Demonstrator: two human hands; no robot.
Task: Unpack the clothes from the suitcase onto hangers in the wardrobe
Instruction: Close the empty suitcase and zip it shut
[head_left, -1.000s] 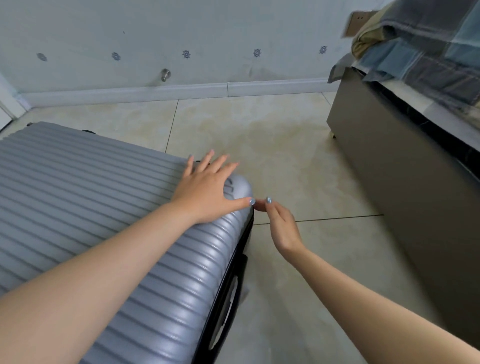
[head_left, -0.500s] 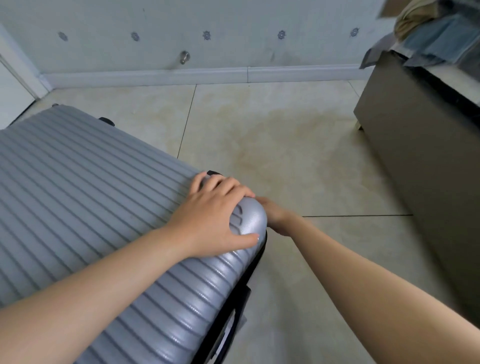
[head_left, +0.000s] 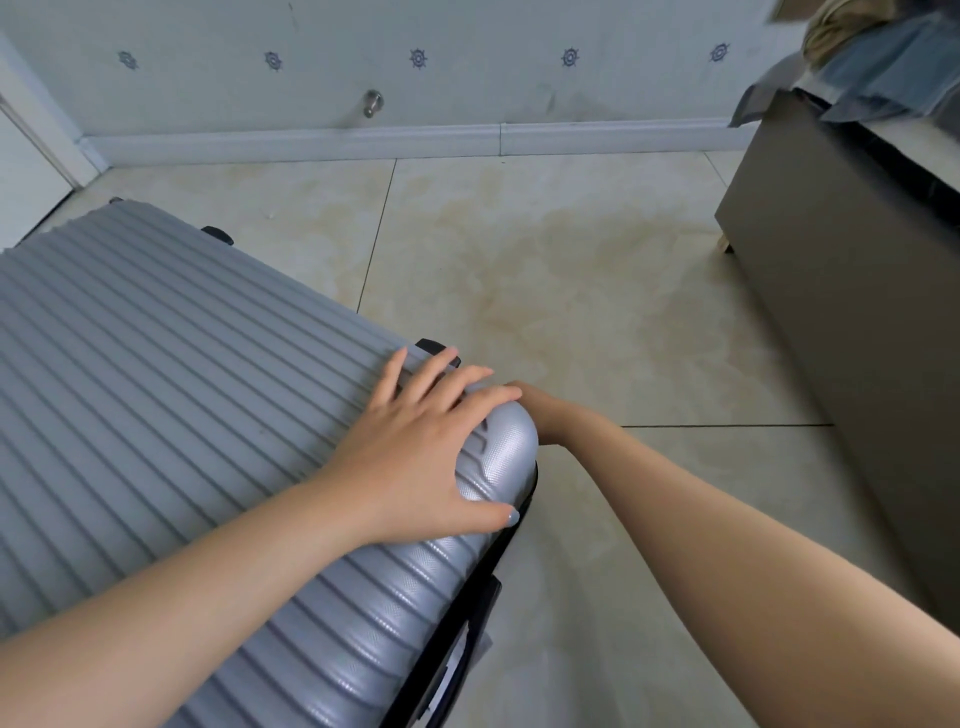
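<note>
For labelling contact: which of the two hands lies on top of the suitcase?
The left hand, spread over a corner of the grey suitcase; the right hand reaches down behind that corner, its fingers hidden.

Bare forearms (head_left: 727, 561); the left hand (head_left: 415, 457) has pale grey-blue polish on its thumbnail (head_left: 512, 516).

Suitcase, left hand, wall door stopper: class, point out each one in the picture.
suitcase (head_left: 182, 389): head view, ribbed grey shell.
left hand (head_left: 415, 447): head view, back of the hand.
door stopper (head_left: 372, 103): head view, its metal knob.
</note>
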